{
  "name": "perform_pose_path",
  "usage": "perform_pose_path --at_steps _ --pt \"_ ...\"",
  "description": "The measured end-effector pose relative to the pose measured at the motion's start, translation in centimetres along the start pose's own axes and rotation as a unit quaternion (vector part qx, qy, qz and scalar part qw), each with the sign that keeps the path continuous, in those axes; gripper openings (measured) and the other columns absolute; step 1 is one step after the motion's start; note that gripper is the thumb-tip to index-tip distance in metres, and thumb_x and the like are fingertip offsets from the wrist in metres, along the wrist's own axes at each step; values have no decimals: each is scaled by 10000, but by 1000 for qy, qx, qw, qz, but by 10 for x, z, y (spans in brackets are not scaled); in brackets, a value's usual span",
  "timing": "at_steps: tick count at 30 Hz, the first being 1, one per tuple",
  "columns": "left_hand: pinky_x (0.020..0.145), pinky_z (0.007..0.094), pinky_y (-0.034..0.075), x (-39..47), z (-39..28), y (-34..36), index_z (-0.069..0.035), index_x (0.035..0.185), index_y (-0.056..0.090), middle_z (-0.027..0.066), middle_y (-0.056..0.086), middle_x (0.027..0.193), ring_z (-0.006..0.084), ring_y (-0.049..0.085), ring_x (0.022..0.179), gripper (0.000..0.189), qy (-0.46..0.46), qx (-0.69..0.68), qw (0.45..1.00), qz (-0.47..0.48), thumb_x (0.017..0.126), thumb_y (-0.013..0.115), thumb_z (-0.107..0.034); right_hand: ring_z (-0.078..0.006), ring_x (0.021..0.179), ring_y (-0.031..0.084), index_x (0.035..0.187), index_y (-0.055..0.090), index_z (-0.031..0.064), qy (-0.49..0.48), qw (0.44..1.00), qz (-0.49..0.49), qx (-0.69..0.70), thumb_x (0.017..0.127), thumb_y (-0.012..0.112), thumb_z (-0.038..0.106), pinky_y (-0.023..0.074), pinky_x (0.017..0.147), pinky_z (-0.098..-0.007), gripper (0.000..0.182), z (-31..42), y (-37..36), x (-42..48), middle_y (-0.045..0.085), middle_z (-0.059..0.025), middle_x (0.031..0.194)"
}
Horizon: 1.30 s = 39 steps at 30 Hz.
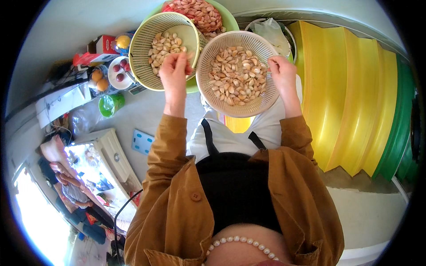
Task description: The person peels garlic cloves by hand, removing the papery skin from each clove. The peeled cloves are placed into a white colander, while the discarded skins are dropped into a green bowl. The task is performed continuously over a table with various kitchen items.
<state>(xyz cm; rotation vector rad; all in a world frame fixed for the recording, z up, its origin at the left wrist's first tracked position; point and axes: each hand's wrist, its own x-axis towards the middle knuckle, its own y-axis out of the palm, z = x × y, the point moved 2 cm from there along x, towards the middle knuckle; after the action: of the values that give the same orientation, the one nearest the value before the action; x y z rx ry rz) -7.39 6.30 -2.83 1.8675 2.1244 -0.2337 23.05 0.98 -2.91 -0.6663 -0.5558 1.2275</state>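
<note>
A round white plastic basket (203, 84) rests at my knees and holds many garlic cloves (233, 79) in their skins. At its right rim is my right hand (282, 68), its thumb and fingertips together; whether it grips the rim or a small piece cannot be told. My left hand (176, 68) hovers over the right side of a yellowish slatted basket (141, 55), fingers curled and slightly blurred, contents hidden. Paler garlic cloves (163, 50) lie in that basket. Behind both baskets, a red mesh bag of garlic cloves (203, 15) sits in a green basin (229, 13).
At the left stand a plate with red fruits (116, 81), oranges (100, 79), a green bin (111, 104) and a white cabinet (113, 149). Yellow corrugated panels (349, 96) rise at my right. A bag-topped container (271, 33) stands behind. A person (73, 191) reclines far left.
</note>
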Motion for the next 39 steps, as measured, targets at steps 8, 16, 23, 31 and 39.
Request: perform_pose_path --at_steps 8,16,23,31,39 --pt "585 214 448 10 17 -18 -23 1157 561 43 557 987 74 532 693 260 61 73 993 -71 909 582 -96 -362 817 609 916 658 71 -58 963 138 -224 739 634 21 495 717 -442 186 -26 51 -11 596 -162 921" --pt "626 227 485 -16 16 22 11 1059 592 56 552 985 102 580 694 224 117 78 990 4 836 597 20 -175 802 642 1030 672 39 75 956 190 212 752 685 -12 525 715 -295 283 -32 63 -9 651 -95 911" --pt "748 231 513 -50 -2 69 -21 1186 563 24 541 997 93 573 810 382 31 -66 971 227 815 634 34 -145 824 634 1102 630 -22 148 782 175 579 844 679 56 523 710 -257 275 41 23 -21 661 -80 973" --pt "653 193 469 -57 -22 82 -21 1121 603 -3 512 921 51 532 769 380 78 -18 959 272 762 719 27 -147 779 634 1082 620 -30 158 714 176 659 881 638 87 527 648 -261 233 60 21 -36 660 -86 973" --pt "499 181 401 -55 -28 78 -2 908 611 -13 504 725 35 478 572 63 36 -47 967 249 888 618 -61 -132 706 602 1028 624 -24 167 702 216 657 904 621 135 499 602 -241 201 71 19 -41 654 -90 908"
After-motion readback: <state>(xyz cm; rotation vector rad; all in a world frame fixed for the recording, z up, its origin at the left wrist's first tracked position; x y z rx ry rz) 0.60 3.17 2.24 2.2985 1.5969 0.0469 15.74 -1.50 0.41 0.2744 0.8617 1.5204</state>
